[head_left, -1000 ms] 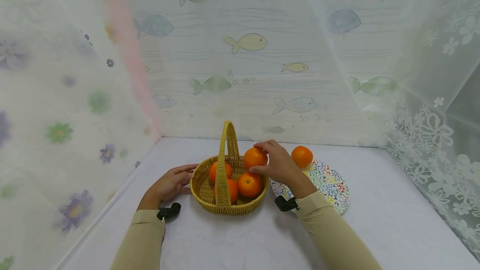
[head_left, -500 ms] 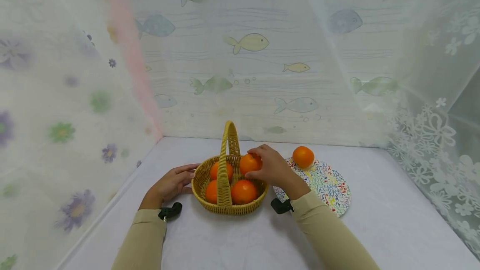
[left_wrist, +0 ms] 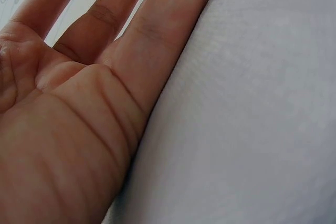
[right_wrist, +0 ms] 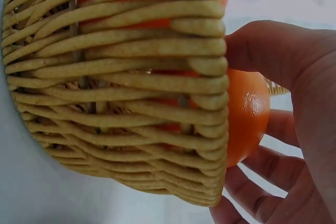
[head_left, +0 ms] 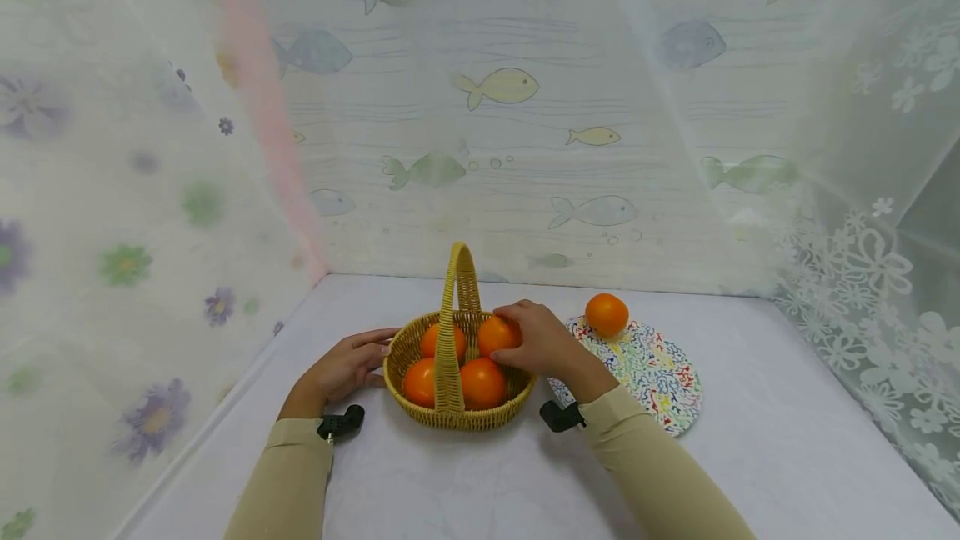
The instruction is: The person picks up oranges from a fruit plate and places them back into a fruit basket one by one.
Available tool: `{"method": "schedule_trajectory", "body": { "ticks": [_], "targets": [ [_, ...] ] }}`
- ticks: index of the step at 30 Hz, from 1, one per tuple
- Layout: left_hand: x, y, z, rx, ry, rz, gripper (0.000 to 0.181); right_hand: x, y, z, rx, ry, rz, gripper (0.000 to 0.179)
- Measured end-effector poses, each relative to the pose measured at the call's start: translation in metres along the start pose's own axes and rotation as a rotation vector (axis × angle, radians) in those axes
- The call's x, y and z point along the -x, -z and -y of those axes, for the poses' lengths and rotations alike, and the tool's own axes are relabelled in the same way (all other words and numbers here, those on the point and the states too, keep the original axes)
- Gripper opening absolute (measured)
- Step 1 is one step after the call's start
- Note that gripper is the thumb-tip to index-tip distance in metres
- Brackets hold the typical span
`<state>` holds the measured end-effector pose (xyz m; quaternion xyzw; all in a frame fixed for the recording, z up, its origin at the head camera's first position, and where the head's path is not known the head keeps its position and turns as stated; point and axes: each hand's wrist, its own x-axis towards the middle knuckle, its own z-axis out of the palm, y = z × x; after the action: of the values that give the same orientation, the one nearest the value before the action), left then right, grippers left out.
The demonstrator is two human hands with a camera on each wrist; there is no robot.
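Note:
A yellow wicker basket [head_left: 480,421] with a tall arched handle holds several oranges. In the head view one orange [head_left: 482,384] lies at the front right, another [head_left: 417,383] at the front left, and a third [head_left: 429,342] behind the handle. At the basket's back right, my right hand [head_left: 547,346] grips an orange [head_left: 495,334] between thumb and fingers. The right wrist view shows this orange [right_wrist: 248,114] sitting partly below the woven rim. My left hand [head_left: 343,369] rests beside the basket, its loosely extended fingertips at the left rim; the left wrist view shows the palm [left_wrist: 68,129].
Right of the basket lies a round white plate [head_left: 663,377] with a multicoloured squiggle pattern. One more orange [head_left: 607,315] sits at its back edge. A white cloth [head_left: 420,490] covers the table, and fish-printed curtains [head_left: 495,215] hang behind it.
My right hand has lowered its orange into the basket, moving slightly left and down. The front oranges have shifted left. My left hand has stayed at the rim.

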<state>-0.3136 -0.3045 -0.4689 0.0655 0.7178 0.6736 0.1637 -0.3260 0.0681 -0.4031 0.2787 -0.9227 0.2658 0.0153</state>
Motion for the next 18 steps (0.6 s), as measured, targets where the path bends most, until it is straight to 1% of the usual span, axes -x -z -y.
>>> {"method": "schedule_trajectory", "body": {
  "ticks": [4, 11, 15, 18],
  "targets": [
    [-0.0001, 0.0, 0.0006, 0.0, 0.0, -0.003, 0.057, 0.0007, -0.0017, 0.0004, -0.01, 0.008, 0.001, 0.066],
    [-0.0008, 0.0003, 0.0023, 0.003, -0.003, 0.001, 0.057, 0.0022, -0.0089, 0.0003, 0.049, -0.003, 0.051, 0.066],
    [-0.0008, -0.0002, 0.0013, 0.0, -0.015, 0.014, 0.056, 0.0027, -0.0094, 0.0027, 0.066, -0.008, 0.054, 0.066],
    [-0.0002, 0.0005, 0.0008, -0.003, -0.012, 0.014, 0.056, 0.0032, -0.0082, 0.0051, 0.072, -0.004, 0.062, 0.066]
  ]
}}
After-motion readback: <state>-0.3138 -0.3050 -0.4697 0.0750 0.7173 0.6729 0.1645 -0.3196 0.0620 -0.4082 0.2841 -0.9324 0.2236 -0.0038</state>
